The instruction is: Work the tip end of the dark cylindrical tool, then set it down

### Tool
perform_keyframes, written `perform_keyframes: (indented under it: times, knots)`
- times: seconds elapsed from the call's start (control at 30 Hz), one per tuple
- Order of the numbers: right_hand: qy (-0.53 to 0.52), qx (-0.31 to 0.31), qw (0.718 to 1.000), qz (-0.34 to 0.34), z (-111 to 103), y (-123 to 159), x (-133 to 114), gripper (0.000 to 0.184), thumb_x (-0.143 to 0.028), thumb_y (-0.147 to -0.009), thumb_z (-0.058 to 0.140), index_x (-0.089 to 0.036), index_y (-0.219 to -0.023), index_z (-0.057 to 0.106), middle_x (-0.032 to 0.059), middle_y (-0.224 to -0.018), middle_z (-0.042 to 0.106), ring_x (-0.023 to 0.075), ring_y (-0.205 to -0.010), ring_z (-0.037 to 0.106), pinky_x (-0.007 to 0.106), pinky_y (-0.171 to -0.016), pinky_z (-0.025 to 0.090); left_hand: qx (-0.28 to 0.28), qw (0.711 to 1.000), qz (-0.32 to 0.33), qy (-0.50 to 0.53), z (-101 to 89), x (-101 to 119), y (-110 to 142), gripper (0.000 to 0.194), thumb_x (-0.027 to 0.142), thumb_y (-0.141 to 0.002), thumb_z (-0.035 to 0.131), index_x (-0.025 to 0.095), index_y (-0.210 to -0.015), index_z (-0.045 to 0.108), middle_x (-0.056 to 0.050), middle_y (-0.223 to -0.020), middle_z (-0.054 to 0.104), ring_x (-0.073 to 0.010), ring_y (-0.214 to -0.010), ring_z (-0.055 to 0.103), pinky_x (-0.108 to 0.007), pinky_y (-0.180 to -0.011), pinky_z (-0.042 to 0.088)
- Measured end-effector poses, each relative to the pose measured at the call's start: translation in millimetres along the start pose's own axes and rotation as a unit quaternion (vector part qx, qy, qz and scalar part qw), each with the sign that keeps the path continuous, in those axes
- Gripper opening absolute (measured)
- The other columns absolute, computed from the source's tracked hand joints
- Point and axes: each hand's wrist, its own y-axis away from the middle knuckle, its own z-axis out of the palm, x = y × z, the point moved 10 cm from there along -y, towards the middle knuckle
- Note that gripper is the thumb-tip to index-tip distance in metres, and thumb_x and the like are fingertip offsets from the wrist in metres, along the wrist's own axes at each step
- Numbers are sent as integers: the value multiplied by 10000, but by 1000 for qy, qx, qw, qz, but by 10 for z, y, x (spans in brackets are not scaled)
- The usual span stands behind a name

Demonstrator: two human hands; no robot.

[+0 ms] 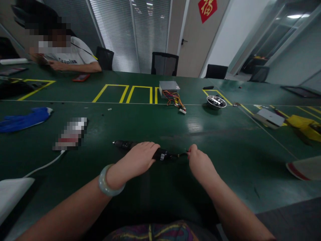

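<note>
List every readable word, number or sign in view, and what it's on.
"福": red diamond sign on the door.
Dark lettering on the white shirt: too blurred to read surely.
White label on the black tool under the left hand: too small.
Sticker on the grey metal box: too small.

Only clean read: 福, gold on the red diamond sign (207, 10) — on the door (194, 42), far beyond my right fingers (192, 148). Black tool (157, 154) under my left fingers (152, 147): white label (162, 156) just right of them — too small to read. Lettering on the white T-shirt (81, 52) across the table (140, 120): too blurred.
</note>
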Motion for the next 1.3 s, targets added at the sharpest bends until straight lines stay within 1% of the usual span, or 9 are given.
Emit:
perform_keyframes:
  times: [0.1, 0.17, 0.23, 0.37, 0.47, 0.57, 0.73, 0.97, 1.3]
  knots:
    - [-71, 97, 993, 19, -196, -68, 49, 182, -227, -984, 323, -177, -1052, 484, 97, -896, 670, 217, -745, 655, 285, -629, 400, 34, 999, 23, 10, 39, 221, -77, 525, 353, -832, 644, 200, -1304, 471, -92, -1345, 526, -256, -1240, 495, -426, -1078, 371]
    - [-119, 171, 978, 7, -344, -113, 86, 205, -263, -990, 316, -190, -1082, 485, 89, -946, 669, 208, -788, 651, 282, -671, 409, 60, 998, 10, 12, 85, 294, -153, 452, 333, -856, 611, 185, -1267, 495, -100, -1329, 530, -255, -1235, 493, -431, -1084, 372]
    - [-162, 207, 965, -21, -417, -163, 104, 218, -272, -987, 329, -190, -1109, 491, 79, -952, 670, 192, -801, 645, 279, -707, 421, 82, 996, -15, 0, 129, 311, -229, 375, 295, -873, 584, 179, -1223, 520, -113, -1339, 508, -276, -1251, 470, -455, -1071, 382]
    - [-202, 158, 963, -77, -301, -277, 50, 231, -217, -961, 393, -200, -1163, 505, 43, -936, 678, 151, -764, 636, 257, -701, 430, 85, 995, -52, -20, 193, 289, -364, 291, 250, -884, 563, 202, -1170, 537, -94, -1223, 535, -266, -1136, 526, -436, -966, 454]
    - [-158, 93, 978, -98, -123, -315, -44, 194, -220, -941, 471, -220, -1117, 554, 19, -884, 689, 152, -764, 637, 253, -685, 420, 77, 994, -67, -47, 200, 274, -462, 274, 252, -882, 574, 215, -1151, 535, -77, -1127, 540, -243, -1031, 558, -392, -878, 485]
    - [-118, 68, 984, -115, -22, -313, -123, 153, -245, -933, 516, -225, -1062, 597, 21, -927, 696, 164, -824, 644, 260, -714, 426, 66, 993, -70, -64, 223, 248, -563, 197, 245, -890, 565, 205, -1082, 548, -67, -1073, 535, -210, -926, 574, -345, -790, 493]
    - [-99, 65, 984, -135, 15, -296, -176, 134, -230, -920, 537, -222, -1001, 644, 24, -1009, 682, 168, -884, 634, 269, -775, 442, 70, 996, -27, -50, 231, 207, -641, 100, 231, -899, 548, 188, -989, 562, -52, -1015, 541, -183, -866, 571, -316, -739, 482]
    - [-101, 55, 981, -159, 38, -216, -224, 110, -215, -895, 569, -214, -954, 661, 20, -991, 664, 148, -844, 619, 255, -753, 446, 65, 997, 45, -17, 202, 277, -517, 99, 237, -885, 554, 186, -963, 588, -41, -956, 560, -176, -836, 570, -312, -710, 464]
    - [-94, 72, 976, -185, 18, -153, -317, 71, -212, -883, 588, -215, -920, 649, 14, -936, 651, 139, -824, 608, 242, -717, 428, 74, 995, 62, -12, 212, 303, -461, 108, 227, -879, 562, 181, -975, 582, -47, -995, 594, -182, -851, 577, -327, -724, 445]
